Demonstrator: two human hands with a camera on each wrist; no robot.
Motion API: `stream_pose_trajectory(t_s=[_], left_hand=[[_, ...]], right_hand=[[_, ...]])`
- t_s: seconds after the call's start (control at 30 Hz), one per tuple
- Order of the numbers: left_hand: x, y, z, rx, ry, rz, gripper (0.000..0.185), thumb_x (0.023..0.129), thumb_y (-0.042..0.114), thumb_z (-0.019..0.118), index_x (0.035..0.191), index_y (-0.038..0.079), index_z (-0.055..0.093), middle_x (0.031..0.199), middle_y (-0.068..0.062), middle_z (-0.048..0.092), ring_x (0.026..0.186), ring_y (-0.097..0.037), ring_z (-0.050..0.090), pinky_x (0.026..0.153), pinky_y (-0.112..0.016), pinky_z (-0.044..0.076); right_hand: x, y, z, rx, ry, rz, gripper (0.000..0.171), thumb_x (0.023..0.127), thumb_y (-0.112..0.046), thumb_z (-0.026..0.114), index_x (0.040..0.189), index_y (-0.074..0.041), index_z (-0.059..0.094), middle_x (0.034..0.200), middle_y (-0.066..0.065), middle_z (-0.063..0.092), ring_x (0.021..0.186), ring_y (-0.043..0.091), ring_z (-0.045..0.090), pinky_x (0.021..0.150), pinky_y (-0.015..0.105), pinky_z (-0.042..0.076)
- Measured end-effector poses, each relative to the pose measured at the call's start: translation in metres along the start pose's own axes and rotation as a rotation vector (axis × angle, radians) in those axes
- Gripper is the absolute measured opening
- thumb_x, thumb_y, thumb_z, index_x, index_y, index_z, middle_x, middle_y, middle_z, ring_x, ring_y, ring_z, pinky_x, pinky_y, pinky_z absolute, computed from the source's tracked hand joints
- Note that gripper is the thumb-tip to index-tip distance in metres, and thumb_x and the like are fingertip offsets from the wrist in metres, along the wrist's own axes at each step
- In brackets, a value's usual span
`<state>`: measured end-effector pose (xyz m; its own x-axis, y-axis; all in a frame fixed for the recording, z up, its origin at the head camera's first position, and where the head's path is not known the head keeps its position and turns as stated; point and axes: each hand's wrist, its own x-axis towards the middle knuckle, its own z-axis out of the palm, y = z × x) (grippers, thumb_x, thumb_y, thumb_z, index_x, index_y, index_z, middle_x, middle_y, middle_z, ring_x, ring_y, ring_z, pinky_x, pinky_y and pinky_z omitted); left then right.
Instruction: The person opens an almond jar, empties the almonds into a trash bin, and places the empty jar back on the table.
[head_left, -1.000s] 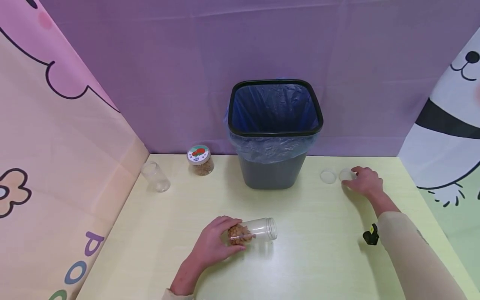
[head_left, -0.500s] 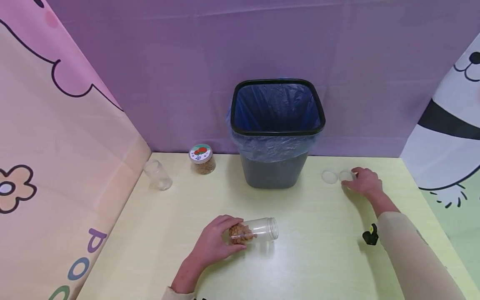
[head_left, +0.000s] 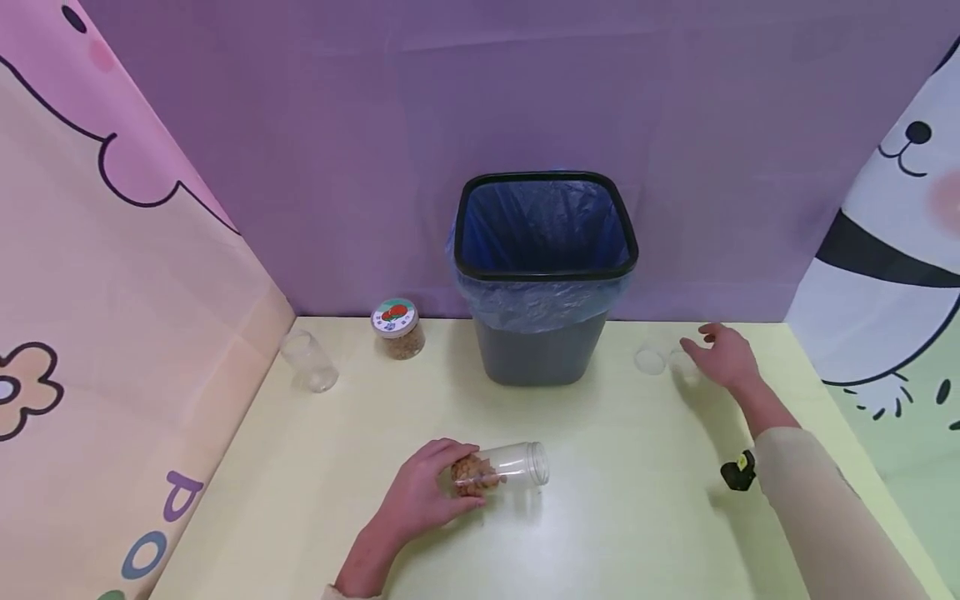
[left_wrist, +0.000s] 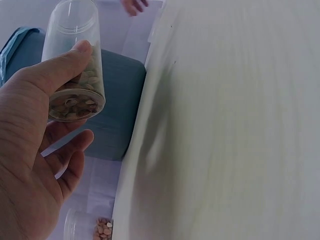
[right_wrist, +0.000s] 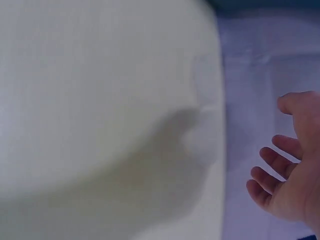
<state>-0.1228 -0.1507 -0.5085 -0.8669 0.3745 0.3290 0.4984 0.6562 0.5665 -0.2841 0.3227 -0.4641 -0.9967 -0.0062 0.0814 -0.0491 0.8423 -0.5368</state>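
In the head view my left hand [head_left: 416, 496] grips a clear jar [head_left: 517, 464] by its bottom end, thumb on one side and fingers on the other. The jar lies sideways above the table, its lidless mouth to the right. Brown nut-like pieces [head_left: 472, 475] are gathered at its base. My right hand [head_left: 723, 358] is raised over the far right of the table, holding nothing, thumb and fingers apart. Below and left of it lie two clear round discs [head_left: 649, 360] that look like lids. The right wrist view shows the right hand [right_wrist: 300, 165] with fingers loosely bent.
A grey bin [head_left: 536, 350] with a blue bag stands at the back middle. Left of it is a jar of brown pieces with a printed lid [head_left: 395, 315]. An empty clear jar [head_left: 309, 362] lies at the back left. Curtains rise behind and beside the table.
My right hand has lifted off the right-hand clear disc, which stays on the table. The left hand keeps its grip on the jar. The head view has shifted slightly.
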Motion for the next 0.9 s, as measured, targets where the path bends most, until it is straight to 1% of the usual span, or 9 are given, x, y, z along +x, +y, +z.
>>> stream_pose_trajectory(t_s=[0.1,0.2,0.33,0.47,0.6,0.7,0.9], left_hand=[[0.001,0.000,0.001,0.000,0.001,-0.004,0.063,0.060,0.037,0.093,0.116,0.020,0.068,0.109,0.014,0.061,0.100,-0.006,0.056,0.084,-0.033,0.051],[0.002,0.000,0.002,-0.010,0.002,-0.007,0.063,0.060,0.037,0.093,0.116,0.021,0.069,0.108,0.015,0.061,0.100,-0.005,0.056,0.083,-0.033,0.051],[0.005,0.000,0.003,-0.022,-0.010,-0.011,0.061,0.062,0.037,0.092,0.116,0.021,0.069,0.109,0.015,0.061,0.100,-0.005,0.056,0.084,-0.033,0.051],[0.007,0.000,0.004,-0.025,-0.017,-0.012,0.061,0.062,0.038,0.092,0.116,0.021,0.069,0.109,0.017,0.060,0.100,-0.004,0.056,0.085,-0.032,0.051],[0.006,0.000,0.007,-0.038,-0.015,-0.003,0.062,0.061,0.037,0.093,0.116,0.021,0.069,0.109,0.016,0.060,0.099,-0.005,0.056,0.084,-0.033,0.051],[0.007,-0.001,0.010,-0.036,-0.019,0.010,0.063,0.061,0.036,0.093,0.117,0.020,0.068,0.109,0.015,0.060,0.100,-0.005,0.056,0.085,-0.034,0.051],[0.010,0.001,0.014,-0.055,-0.008,0.050,0.065,0.061,0.033,0.093,0.118,0.016,0.068,0.111,0.013,0.061,0.102,-0.007,0.057,0.086,-0.034,0.051]], right_hand=[[0.001,-0.020,-0.008,0.088,0.048,-0.047,0.055,0.099,-0.033,0.051,0.127,0.014,0.049,0.122,0.035,0.053,0.111,0.050,0.051,0.092,0.058,0.041],[0.000,-0.048,-0.019,0.200,0.041,-0.050,0.056,0.100,-0.035,0.050,0.132,0.011,0.047,0.128,0.032,0.051,0.117,0.048,0.049,0.095,0.058,0.041],[-0.002,-0.086,-0.034,0.328,0.017,-0.010,0.060,0.101,-0.042,0.046,0.137,0.007,0.044,0.134,0.027,0.047,0.123,0.044,0.046,0.098,0.057,0.040],[-0.006,-0.119,-0.045,0.448,0.005,0.035,0.066,0.100,-0.049,0.043,0.140,0.004,0.042,0.135,0.024,0.048,0.121,0.039,0.049,0.098,0.051,0.044],[-0.010,-0.145,-0.053,0.565,-0.023,0.057,0.069,0.099,-0.052,0.043,0.143,0.001,0.039,0.140,0.021,0.046,0.122,0.037,0.051,0.098,0.048,0.045],[-0.010,-0.159,-0.058,0.602,-0.034,0.057,0.070,0.099,-0.053,0.043,0.145,-0.001,0.038,0.142,0.019,0.044,0.124,0.037,0.049,0.098,0.048,0.045],[-0.006,-0.181,-0.069,0.632,-0.039,0.059,0.068,0.099,-0.052,0.045,0.146,-0.004,0.037,0.145,0.015,0.041,0.121,0.035,0.051,0.098,0.047,0.045]])
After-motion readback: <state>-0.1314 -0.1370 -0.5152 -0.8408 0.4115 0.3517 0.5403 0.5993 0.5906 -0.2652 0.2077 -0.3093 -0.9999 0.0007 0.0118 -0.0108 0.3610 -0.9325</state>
